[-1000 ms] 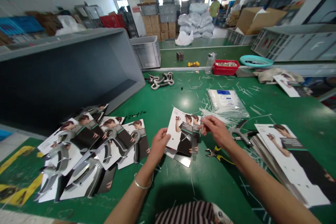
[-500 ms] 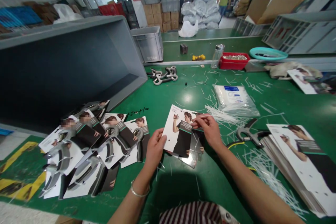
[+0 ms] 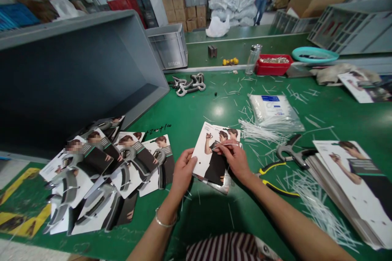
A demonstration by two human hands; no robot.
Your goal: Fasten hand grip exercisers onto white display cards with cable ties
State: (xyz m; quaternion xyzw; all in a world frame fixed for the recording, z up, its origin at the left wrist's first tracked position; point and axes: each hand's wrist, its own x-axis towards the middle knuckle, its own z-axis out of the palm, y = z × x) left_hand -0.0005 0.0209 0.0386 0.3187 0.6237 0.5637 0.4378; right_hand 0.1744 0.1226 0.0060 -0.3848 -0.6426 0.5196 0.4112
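Left hand (image 3: 183,168) pinched one printed card (image 3: 210,159) by the edge, right hand (image 3: 238,162) held a white strip (image 3: 228,144) between fingertips.

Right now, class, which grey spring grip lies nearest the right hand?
The lone grip beside the rightmost card stack; the other grips lie grouped farther left.

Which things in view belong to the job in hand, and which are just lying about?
Likely in the job:
- printed card, in the left hand
- white strip, in the right hand
- card stack
- loose strips
- yellow-black pliers

Seemingly just lying about:
- clear bottle
- turquoise basin
- crumpled cloth
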